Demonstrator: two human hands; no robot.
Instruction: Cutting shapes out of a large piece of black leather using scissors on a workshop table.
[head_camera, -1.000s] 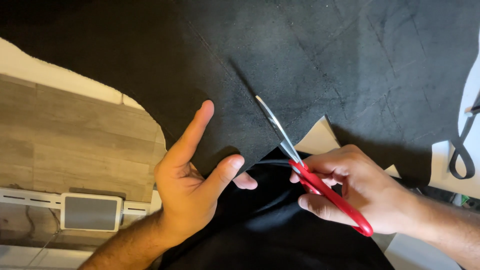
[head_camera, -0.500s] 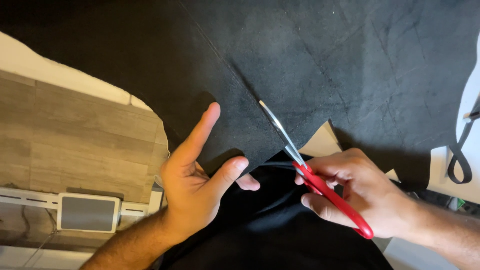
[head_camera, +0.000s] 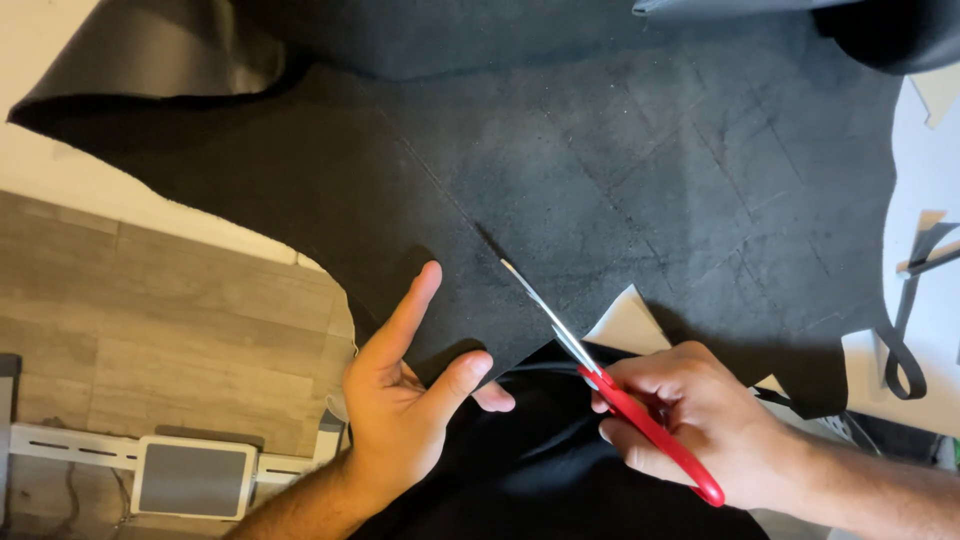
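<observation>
Scissors (head_camera: 600, 385) barely advanced, blades pointing up-left; right hand (head_camera: 700, 430) grips handles.

Craft/sewing workshop: big black material sheet (head_camera: 600, 170) on white cutting table (head_camera: 935, 150), offcut strips (head_camera: 905, 340).

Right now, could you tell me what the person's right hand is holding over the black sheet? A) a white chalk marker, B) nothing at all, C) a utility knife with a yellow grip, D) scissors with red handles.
D: the right hand grips red-handled scissors with the blades pointing up-left along a cut in the black leather sheet, while the left hand rests spread on the sheet beside it.
</observation>
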